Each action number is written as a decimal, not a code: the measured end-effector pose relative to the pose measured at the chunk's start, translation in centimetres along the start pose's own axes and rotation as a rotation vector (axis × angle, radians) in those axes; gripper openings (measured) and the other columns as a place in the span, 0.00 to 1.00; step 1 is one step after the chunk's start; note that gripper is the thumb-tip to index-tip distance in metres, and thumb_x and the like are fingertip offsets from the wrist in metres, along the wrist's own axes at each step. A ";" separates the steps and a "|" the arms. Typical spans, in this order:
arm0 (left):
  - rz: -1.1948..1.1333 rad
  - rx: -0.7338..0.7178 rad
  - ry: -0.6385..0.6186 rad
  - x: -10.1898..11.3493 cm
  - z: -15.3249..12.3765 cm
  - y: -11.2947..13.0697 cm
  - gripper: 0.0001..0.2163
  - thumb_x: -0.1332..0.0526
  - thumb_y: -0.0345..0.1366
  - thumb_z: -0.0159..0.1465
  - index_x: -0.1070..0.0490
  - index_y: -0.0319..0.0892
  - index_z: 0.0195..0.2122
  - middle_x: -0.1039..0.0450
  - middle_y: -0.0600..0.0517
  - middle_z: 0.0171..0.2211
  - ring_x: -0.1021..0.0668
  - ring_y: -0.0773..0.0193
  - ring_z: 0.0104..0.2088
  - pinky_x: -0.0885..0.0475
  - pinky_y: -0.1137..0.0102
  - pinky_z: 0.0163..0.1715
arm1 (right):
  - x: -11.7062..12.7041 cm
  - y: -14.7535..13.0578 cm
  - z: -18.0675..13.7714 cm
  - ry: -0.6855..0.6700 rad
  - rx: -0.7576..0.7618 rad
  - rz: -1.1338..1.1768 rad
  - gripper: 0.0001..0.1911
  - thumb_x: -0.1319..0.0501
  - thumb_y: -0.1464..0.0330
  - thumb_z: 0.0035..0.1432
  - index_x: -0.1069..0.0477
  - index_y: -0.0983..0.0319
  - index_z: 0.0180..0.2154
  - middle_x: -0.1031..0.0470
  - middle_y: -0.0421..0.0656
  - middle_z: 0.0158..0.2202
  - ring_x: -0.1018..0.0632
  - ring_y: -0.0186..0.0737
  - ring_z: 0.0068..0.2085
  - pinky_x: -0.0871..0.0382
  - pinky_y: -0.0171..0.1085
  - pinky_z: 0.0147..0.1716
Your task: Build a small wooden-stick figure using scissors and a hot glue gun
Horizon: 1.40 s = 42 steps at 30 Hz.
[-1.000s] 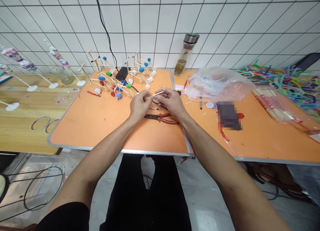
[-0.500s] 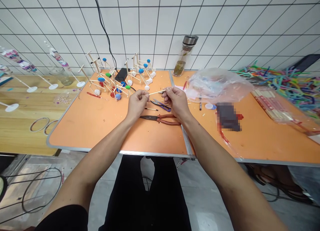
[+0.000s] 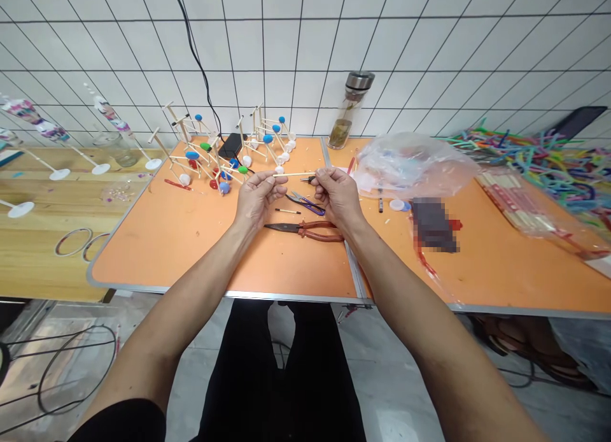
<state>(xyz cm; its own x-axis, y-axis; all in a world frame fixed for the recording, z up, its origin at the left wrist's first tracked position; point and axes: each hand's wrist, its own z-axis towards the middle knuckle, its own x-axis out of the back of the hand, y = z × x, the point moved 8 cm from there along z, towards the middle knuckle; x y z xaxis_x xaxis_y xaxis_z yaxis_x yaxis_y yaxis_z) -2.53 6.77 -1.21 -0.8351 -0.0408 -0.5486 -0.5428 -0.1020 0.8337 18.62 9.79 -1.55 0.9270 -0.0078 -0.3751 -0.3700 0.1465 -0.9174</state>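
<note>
A thin pale wooden stick (image 3: 296,174) spans the gap between my hands, lying nearly level above the table. My left hand (image 3: 258,197) pinches its left end between thumb and fingers. At its right end, the fingertips of my right hand (image 3: 338,192) are closed round it. A small dark piece (image 3: 308,180) shows beside the right fingertips; I cannot tell if they hold it. Below lie purple-handled scissors (image 3: 310,204), a short stick with dark ends (image 3: 287,211) and long-nose pliers (image 3: 305,230) with red-brown handles.
Several stick models (image 3: 224,150) with coloured ends stand at the back left. A glass bottle (image 3: 351,111) leans near the wall. A clear plastic bag (image 3: 415,163), packed sticks (image 3: 520,200) and colourful twisted strips (image 3: 548,158) are to the right. Metal rings (image 3: 74,241) lie on the wooden table.
The stick has gone from slightly slanted to nearly level. My left hand has shifted a little left and turned, showing more of its palm side. My right hand stays almost in place.
</note>
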 end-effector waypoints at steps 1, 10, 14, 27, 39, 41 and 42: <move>-0.003 -0.002 0.003 0.1 0.0 0.0 0.08 0.24 0.31 0.65 0.22 0.41 0.40 0.10 0.49 0.36 0.14 0.69 0.29 0.19 0.75 0.35 | 0.0 0.0 0.0 0.001 0.002 -0.008 0.35 0.12 0.43 0.36 0.23 0.59 0.33 0.18 0.36 0.29 0.28 0.26 0.25 0.30 0.26 0.22; 0.100 0.003 0.144 1.1 -0.1 0.2 0.09 0.25 0.33 0.68 0.25 0.42 0.37 0.13 0.52 0.31 0.17 0.72 0.25 0.21 0.76 0.32 | -0.6 -0.9 -0.6 -0.068 0.081 -0.195 0.33 0.19 0.37 0.49 0.26 0.57 0.31 0.21 0.38 0.27 0.31 0.29 0.24 0.33 0.31 0.22; 0.131 -0.002 0.188 1.4 -0.2 0.5 0.11 0.25 0.35 0.69 0.27 0.42 0.35 0.16 0.54 0.29 0.20 0.73 0.23 0.23 0.77 0.32 | -0.9 -0.9 -0.5 -0.074 0.058 -0.240 0.37 0.28 0.30 0.57 0.24 0.57 0.33 0.20 0.41 0.29 0.29 0.31 0.23 0.32 0.33 0.22; 0.110 0.000 0.188 1.4 -0.1 0.5 0.12 0.24 0.35 0.68 0.27 0.42 0.36 0.16 0.55 0.29 0.19 0.73 0.25 0.22 0.77 0.33 | -1.1 -0.9 -0.8 -0.092 0.082 -0.240 0.28 0.17 0.44 0.50 0.21 0.58 0.37 0.15 0.41 0.32 0.25 0.31 0.27 0.24 0.32 0.26; 0.223 -0.185 0.164 0.7 -0.8 2.9 0.08 0.28 0.28 0.70 0.27 0.43 0.37 0.21 0.57 0.29 0.19 0.71 0.26 0.22 0.74 0.33 | -2.5 -1.5 -1.9 -0.192 0.273 -0.635 0.09 0.28 0.59 0.59 0.17 0.58 0.34 0.17 0.41 0.29 0.22 0.38 0.29 0.30 0.37 0.30; 0.272 -0.228 0.130 0.3 -0.9 3.3 0.09 0.30 0.26 0.69 0.28 0.43 0.34 0.23 0.58 0.28 0.20 0.71 0.26 0.23 0.75 0.32 | -2.2 -1.7 -1.8 -0.174 0.282 -0.654 0.08 0.28 0.60 0.60 0.17 0.57 0.35 0.19 0.40 0.29 0.23 0.38 0.29 0.30 0.37 0.30; 0.304 -0.233 0.112 0.2 -0.9 3.3 0.10 0.31 0.25 0.69 0.28 0.43 0.33 0.23 0.58 0.28 0.20 0.71 0.26 0.24 0.74 0.31 | -2.0 -1.8 -1.7 -0.164 0.282 -0.654 0.08 0.29 0.60 0.60 0.18 0.57 0.35 0.20 0.39 0.28 0.24 0.38 0.29 0.31 0.37 0.30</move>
<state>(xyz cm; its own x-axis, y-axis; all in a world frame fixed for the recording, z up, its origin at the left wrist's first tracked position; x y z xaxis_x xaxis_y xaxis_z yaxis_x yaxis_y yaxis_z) -4.38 5.49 1.36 -0.9324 -0.2109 -0.2936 -0.2269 -0.2909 0.9295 17.35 7.89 0.61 0.9585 -0.0362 0.2827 0.2721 0.4114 -0.8699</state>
